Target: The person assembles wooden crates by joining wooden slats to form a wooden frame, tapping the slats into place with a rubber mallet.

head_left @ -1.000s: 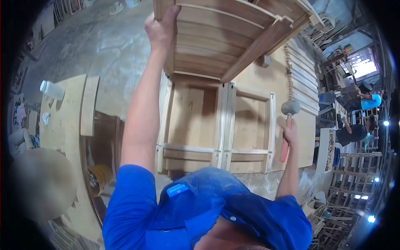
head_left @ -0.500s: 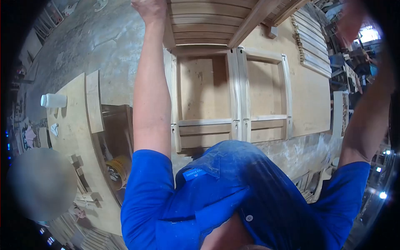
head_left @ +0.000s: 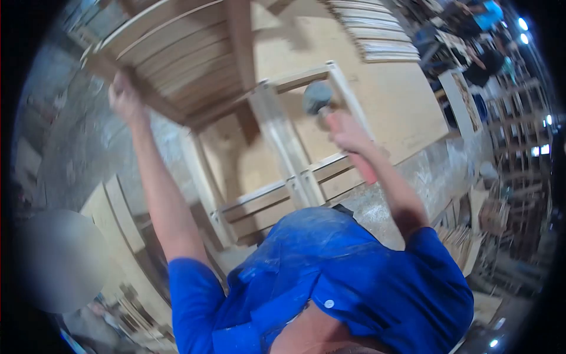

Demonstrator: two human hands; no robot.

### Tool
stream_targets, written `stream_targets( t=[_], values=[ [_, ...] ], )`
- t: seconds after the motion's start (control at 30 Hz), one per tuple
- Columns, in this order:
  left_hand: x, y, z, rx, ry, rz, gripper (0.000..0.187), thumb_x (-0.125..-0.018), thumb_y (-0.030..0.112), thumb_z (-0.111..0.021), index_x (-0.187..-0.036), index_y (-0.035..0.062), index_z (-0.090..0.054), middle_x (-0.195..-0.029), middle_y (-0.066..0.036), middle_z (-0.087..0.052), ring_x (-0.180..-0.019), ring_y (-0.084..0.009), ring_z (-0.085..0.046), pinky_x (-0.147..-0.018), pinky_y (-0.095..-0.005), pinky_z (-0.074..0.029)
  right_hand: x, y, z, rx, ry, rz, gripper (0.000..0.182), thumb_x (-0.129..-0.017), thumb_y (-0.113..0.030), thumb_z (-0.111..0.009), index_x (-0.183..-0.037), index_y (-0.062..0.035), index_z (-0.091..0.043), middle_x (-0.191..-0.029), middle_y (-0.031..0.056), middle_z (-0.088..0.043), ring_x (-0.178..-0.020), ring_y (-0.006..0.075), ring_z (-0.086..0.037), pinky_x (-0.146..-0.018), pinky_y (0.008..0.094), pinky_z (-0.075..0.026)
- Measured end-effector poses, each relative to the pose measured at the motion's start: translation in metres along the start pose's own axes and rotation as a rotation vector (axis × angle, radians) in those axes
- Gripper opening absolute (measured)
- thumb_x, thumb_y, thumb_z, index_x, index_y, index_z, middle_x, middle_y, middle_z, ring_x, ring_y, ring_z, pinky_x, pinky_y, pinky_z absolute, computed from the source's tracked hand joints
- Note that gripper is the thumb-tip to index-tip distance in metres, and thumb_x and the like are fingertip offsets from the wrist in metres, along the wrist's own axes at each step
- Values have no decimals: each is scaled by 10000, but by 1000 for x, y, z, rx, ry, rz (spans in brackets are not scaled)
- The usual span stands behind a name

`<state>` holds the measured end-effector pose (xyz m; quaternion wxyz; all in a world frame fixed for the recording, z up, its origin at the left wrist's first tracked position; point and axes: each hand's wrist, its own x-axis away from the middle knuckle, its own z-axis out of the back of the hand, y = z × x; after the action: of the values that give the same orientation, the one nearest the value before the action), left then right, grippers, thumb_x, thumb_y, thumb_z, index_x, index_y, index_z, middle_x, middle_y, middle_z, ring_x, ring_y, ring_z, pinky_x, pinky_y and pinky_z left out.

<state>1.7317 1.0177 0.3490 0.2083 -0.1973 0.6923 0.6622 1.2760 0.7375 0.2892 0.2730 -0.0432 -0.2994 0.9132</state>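
My left hand is closed on the near side rail of a slatted wooden panel, which stands raised and tilted at the upper left. My right hand grips the red handle of a mallet. Its rounded grey head points away from me, above a pale wooden frame lying on the worktable. Beside that frame lies a second wooden frame, partly behind the raised panel. Motion blurs both the panel and the mallet.
A stack of wooden slats lies at the far end of the plywood tabletop. Plywood boards stand at the lower left. Wooden racks fill the right side, and other people are at the upper right.
My right hand has come from the upper right edge down over the frames, with the mallet now plainly visible. The view has turned, and the panel and my left hand appear further left.
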Motion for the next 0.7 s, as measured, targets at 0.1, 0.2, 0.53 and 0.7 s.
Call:
stream_targets(
  t=[0.1, 0.2, 0.53, 0.7],
  values=[
    [60, 4, 13, -149, 175, 63, 659, -983, 393, -568, -1415, -65, -375, -1364, -188, -515, -1200, -268, -536, -1016, -381, -441, 8, 60, -62, -197, -44, -207, 269, -741, -244, -635, -848, 2, -623, -851, 249, -657, -826, 431, -639, -748, 495, -499],
    [162, 38, 24, -205, -7, 133, 894, -937, 572, -579, -1491, -53, -257, -1535, -230, -316, -1411, -329, -352, -1157, -439, -309, 11, 57, -39, 37, -135, -234, 323, -770, -298, -636, -868, 9, -647, -877, 259, -671, -865, 422, -657, -768, 499, -516],
    [372, 130, 52, -653, 33, 406, 669, -843, 75, -651, -1441, -20, -367, -1483, -173, -398, -1364, -310, -406, -1119, -465, -341, -202, 283, 55, -209, 600, -537, 781, -732, -560, -764, -1197, 41, -586, -1164, 270, -641, -1138, 388, -609, -955, 468, -488],
    [392, 185, 12, -837, -49, 312, 666, -812, 83, -730, -1409, 29, -439, -1443, -118, -421, -1323, -284, -430, -1081, -494, -334, -261, 287, 71, -387, 593, -866, 971, -657, -556, -824, -1342, 34, -470, -1355, 237, -541, -1234, 377, -556, -1015, 482, -466]
  ],
)
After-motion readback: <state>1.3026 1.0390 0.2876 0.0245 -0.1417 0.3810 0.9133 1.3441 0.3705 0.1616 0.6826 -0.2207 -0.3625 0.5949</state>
